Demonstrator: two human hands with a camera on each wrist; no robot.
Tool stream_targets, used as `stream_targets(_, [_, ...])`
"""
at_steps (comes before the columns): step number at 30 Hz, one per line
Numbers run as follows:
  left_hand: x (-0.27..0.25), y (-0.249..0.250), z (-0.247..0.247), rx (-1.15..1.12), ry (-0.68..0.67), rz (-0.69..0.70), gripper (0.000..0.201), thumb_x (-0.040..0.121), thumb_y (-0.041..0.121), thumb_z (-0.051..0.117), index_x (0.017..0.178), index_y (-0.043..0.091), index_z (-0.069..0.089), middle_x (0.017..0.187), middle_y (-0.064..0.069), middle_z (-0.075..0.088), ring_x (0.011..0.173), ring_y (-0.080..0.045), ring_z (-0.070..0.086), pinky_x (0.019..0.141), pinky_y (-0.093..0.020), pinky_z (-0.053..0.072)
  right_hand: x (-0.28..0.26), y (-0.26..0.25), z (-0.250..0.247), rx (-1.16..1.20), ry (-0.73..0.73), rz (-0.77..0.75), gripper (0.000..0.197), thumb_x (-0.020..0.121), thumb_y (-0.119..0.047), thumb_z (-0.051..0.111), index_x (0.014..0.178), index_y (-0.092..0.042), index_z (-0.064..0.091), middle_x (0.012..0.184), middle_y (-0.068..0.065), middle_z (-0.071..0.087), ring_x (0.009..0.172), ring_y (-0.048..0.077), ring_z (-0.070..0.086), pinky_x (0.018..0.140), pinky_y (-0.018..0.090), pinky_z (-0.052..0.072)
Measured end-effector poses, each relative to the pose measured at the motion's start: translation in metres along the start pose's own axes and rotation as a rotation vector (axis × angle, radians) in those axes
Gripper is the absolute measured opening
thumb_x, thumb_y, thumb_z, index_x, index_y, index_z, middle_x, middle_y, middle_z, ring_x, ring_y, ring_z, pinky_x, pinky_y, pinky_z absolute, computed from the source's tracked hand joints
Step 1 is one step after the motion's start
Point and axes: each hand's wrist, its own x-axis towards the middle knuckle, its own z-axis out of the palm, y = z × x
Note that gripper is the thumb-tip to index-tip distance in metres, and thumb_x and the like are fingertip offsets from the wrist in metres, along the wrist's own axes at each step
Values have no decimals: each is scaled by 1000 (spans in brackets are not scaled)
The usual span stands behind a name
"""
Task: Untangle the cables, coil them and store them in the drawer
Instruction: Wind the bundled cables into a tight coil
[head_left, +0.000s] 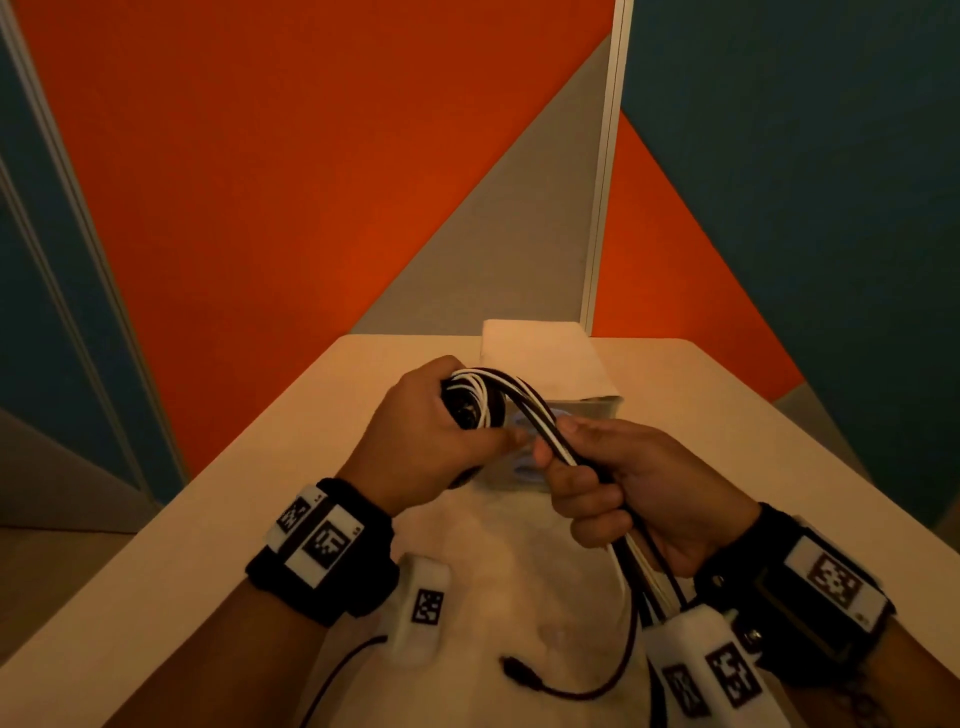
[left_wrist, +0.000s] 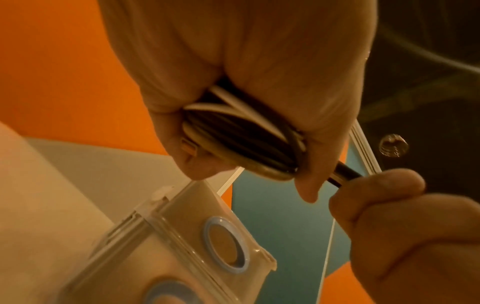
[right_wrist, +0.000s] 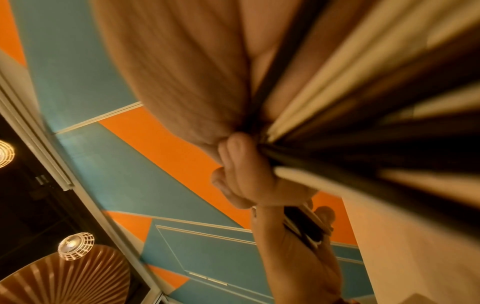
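Observation:
My left hand (head_left: 426, 431) grips a small coil of black and white cables (head_left: 475, 397) above the table; the left wrist view shows the coil (left_wrist: 244, 133) wedged between its fingers and thumb. From the coil a bundle of black and white strands (head_left: 550, 431) runs down into my right hand (head_left: 613, 488), whose fingers are curled round it. In the right wrist view the strands (right_wrist: 363, 127) fan out blurred past the curled fingers (right_wrist: 241, 174). A black cable end with a plug (head_left: 519, 673) lies loose on the table near me.
A clear plastic pouch with blue rings (left_wrist: 197, 246) lies on the white table (head_left: 260, 467) under my hands. A white box (head_left: 540, 348) stands at the table's far edge. Orange and teal wall panels rise behind. No drawer is visible.

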Motion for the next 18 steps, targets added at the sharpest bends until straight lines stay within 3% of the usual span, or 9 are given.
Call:
stream_targets(6, [2,-2,3,-263,-19,-48,55,55,31,97,97,8,69,85,-6,76,78,-20,71,67,-32,57,-3,0,1,29,-97,14,30,100,-33,47,89,-10,63,61,-1,39,42,2,30,36,14,28])
stream_targets(9, [2,-2,5,-414,-43,-48,60,48,26,95,98,5,69,84,-5,77,79,-20,73,69,-29,56,-5,0,3,19,-97,26,32,99,-35,48,84,-11,63,59,-1,42,39,2,33,35,14,29])
stream_targets(11, [2,-2,7,-491,-64,-37,62,49,25,94,99,-1,68,81,-6,74,74,-19,71,67,-29,56,-6,1,5,11,-83,27,33,97,-36,49,81,-11,64,58,-1,43,38,2,33,35,14,29])
stream_targets(13, [0,1,13,-612,-117,-11,64,55,23,97,97,-10,62,72,-9,69,59,-17,66,56,-25,52,-6,3,10,-24,-64,29,34,95,-38,50,78,-12,64,57,0,44,38,4,34,34,15,29])
stream_targets(15, [-4,7,20,-719,-153,11,61,62,34,95,89,-6,58,62,-6,61,48,-13,57,48,-21,46,-5,9,15,-83,-30,37,39,93,-43,50,73,-12,62,55,3,45,37,6,33,36,15,29])
stream_targets(18, [-10,15,30,-777,-99,-31,62,67,48,92,80,1,55,63,-13,49,47,-29,44,48,-28,39,-3,15,21,-219,36,15,46,89,-52,53,68,-12,60,53,4,45,37,9,31,39,17,26])
